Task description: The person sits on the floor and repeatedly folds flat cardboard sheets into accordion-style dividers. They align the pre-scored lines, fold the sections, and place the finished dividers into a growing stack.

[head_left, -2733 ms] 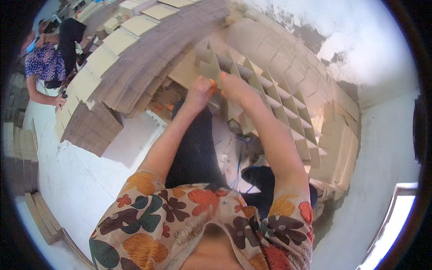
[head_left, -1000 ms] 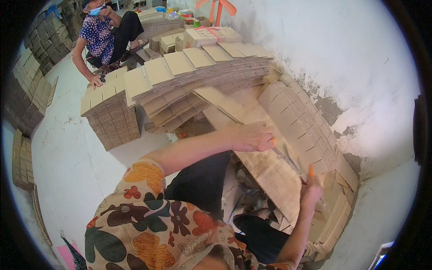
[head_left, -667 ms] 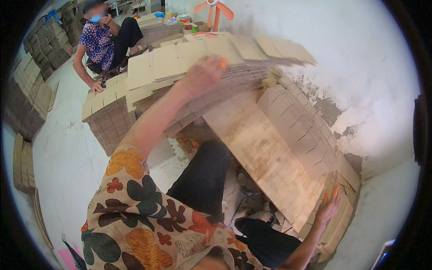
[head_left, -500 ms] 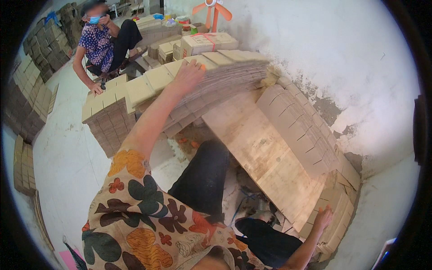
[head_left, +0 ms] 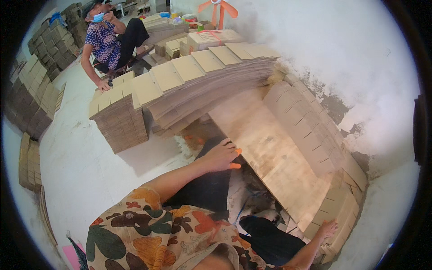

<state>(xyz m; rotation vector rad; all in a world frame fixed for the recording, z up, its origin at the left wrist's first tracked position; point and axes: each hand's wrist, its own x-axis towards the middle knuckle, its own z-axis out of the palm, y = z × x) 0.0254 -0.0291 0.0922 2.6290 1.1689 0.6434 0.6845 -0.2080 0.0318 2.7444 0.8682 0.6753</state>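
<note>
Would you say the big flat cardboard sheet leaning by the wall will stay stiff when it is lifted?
The cardboard sheet looks wide, thin and flat, so it probably flexes if lifted by one edge. It seems light for its size. It leans on stacked cartons, so a push may slide it.

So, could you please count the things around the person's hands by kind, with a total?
Hands of the person: 2, left hand and right hand
Large flat cardboard sheet between the hands: 1
Fanned cardboard stack on the floor: 1
Cardboard row along the wall: 1
Co-worker sitting behind: 1
Total: 6

Two own hands: left hand (head_left: 219, 156), right hand (head_left: 327, 228); one co-worker (head_left: 108, 38); one fan (head_left: 219, 9).
</note>
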